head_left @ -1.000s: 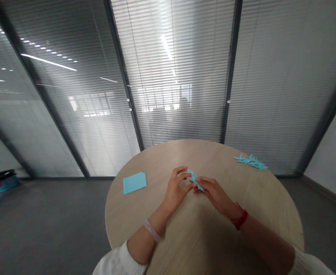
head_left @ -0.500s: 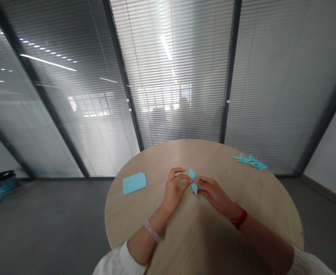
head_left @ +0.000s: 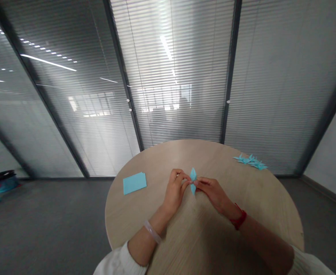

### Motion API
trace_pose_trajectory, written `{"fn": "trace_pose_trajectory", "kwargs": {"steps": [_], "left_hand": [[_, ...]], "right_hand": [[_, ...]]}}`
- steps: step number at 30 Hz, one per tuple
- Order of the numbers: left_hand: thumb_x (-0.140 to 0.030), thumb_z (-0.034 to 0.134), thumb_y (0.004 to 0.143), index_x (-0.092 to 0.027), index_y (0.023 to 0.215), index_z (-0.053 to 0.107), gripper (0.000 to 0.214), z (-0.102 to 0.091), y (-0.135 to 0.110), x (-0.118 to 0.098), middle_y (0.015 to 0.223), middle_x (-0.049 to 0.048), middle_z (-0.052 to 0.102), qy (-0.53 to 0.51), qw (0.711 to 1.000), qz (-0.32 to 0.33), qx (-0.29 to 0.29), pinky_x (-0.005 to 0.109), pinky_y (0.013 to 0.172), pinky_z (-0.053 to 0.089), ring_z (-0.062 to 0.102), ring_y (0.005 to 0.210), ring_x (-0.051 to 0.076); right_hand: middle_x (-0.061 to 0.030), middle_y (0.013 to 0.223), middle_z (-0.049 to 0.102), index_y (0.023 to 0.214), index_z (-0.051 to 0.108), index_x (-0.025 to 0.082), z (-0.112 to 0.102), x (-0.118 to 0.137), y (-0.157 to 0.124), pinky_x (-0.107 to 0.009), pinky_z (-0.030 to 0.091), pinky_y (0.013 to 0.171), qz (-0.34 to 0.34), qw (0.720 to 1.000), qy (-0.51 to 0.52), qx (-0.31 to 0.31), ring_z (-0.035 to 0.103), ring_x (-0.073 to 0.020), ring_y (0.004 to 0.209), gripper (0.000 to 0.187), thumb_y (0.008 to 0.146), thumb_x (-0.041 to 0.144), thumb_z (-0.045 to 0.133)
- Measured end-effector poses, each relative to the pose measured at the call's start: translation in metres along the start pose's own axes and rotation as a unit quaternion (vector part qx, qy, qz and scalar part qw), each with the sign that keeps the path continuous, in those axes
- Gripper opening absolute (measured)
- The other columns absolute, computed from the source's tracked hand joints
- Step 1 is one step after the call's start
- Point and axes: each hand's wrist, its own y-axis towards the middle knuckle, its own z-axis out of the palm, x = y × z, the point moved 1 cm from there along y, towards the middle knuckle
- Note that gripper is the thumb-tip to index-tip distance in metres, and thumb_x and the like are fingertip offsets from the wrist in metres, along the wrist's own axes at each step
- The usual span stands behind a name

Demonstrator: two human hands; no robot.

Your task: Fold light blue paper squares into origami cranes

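Observation:
Between both hands, over the middle of the table, is a small piece of folded blue paper with one pointed end away from me and one towards me. My left hand pinches its left side with thumb and fingertips. From the right, my right hand grips it the same way, so the paper's middle is partly hidden by fingertips. A stack of flat blue paper lies to the left of my left hand. Beyond my right hand, a pile of folded blue paper pieces rests near the far right edge.
The round wooden table has its far edge close to a glass wall with blinds. Blue and red items, perhaps bags, are on the grey floor at far left.
The folded paper has turned more upright, and its far point is now wider and more symmetrical. My left fingers have curled in closer; my right hand has barely shifted.

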Motion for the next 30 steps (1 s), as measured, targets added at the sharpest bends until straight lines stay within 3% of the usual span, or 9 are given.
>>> {"fn": "trace_pose_trajectory", "kwargs": {"steps": [6, 12, 19, 30], "left_hand": [[-0.022, 0.059, 0.084, -0.020, 0.082, 0.060, 0.003, 0.0019, -0.0003, -0.0003, 0.089, 0.0029, 0.055, -0.049, 0.998, -0.024, -0.012, 0.032, 0.077, 0.050, 0.058, 0.084, 0.017], [-0.027, 0.064, 0.081, -0.019, 0.093, 0.057, 0.016, 0.0046, -0.0006, -0.0004, 0.084, 0.0026, 0.067, -0.141, 0.983, -0.117, -0.002, 0.033, 0.079, 0.052, 0.065, 0.080, 0.017], [-0.029, 0.065, 0.080, -0.020, 0.095, 0.064, 0.018, 0.0029, 0.0010, -0.0051, 0.091, 0.0039, 0.071, -0.147, 0.984, -0.103, -0.002, 0.032, 0.081, 0.052, 0.067, 0.083, 0.018], [-0.026, 0.065, 0.079, -0.019, 0.093, 0.058, 0.017, 0.0078, -0.0009, -0.0011, 0.081, 0.0027, 0.071, -0.181, 0.974, -0.133, 0.007, 0.031, 0.078, 0.050, 0.067, 0.079, 0.017]], "right_hand": [[-0.0004, 0.072, 0.063, 0.075, 0.071, 0.015, -0.0009, 0.0032, -0.0009, -0.026, 0.044, 0.067, -0.013, 0.999, -0.032, -0.006, 0.055, -0.0144, 0.068, 0.029, 0.075, 0.044, 0.066], [-0.0014, 0.074, 0.064, 0.076, 0.071, 0.015, -0.0007, 0.0034, -0.0001, -0.026, 0.044, 0.066, -0.013, 0.999, -0.041, -0.011, 0.056, -0.0154, 0.069, 0.029, 0.075, 0.044, 0.065], [-0.0003, 0.067, 0.061, 0.068, 0.067, 0.016, -0.0001, 0.0060, -0.0003, -0.027, 0.044, 0.066, -0.019, 0.999, -0.048, 0.000, 0.056, -0.0158, 0.067, 0.031, 0.075, 0.046, 0.064], [-0.0021, 0.065, 0.064, 0.069, 0.069, 0.016, -0.0062, -0.0024, 0.0041, -0.028, 0.044, 0.065, -0.019, 0.995, -0.092, -0.015, 0.057, -0.0171, 0.065, 0.034, 0.074, 0.049, 0.064]]}}
